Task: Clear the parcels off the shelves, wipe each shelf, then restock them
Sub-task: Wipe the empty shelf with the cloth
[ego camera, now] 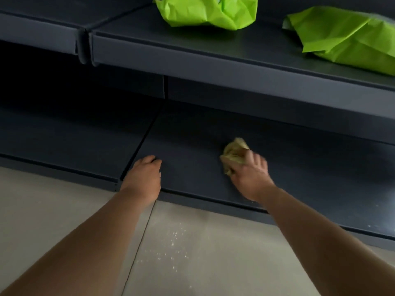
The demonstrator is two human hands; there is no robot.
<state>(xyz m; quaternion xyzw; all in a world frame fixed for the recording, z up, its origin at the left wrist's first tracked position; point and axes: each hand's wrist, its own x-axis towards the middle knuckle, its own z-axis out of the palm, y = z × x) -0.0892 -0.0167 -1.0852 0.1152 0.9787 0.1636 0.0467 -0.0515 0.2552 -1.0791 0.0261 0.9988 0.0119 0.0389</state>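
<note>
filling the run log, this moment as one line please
step: wipe bottom shelf | right hand: grips cloth | left hand: rests on shelf | upper shelf: two green parcels

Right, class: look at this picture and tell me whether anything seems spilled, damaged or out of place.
White specks lie scattered on the grey floor tile just in front of the bottom shelf, like spilled powder or crumbs. The two green parcels on the upper shelf look crumpled.

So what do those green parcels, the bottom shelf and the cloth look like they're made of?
Green parcels: crumpled matte paper wrap, sharp creases. Bottom shelf: probably painted sheet metal, dark, satin, with folded front lip. Cloth, gripped by the right hand: soft yellowish fabric, bunched; weave too blurred to tell.
</note>
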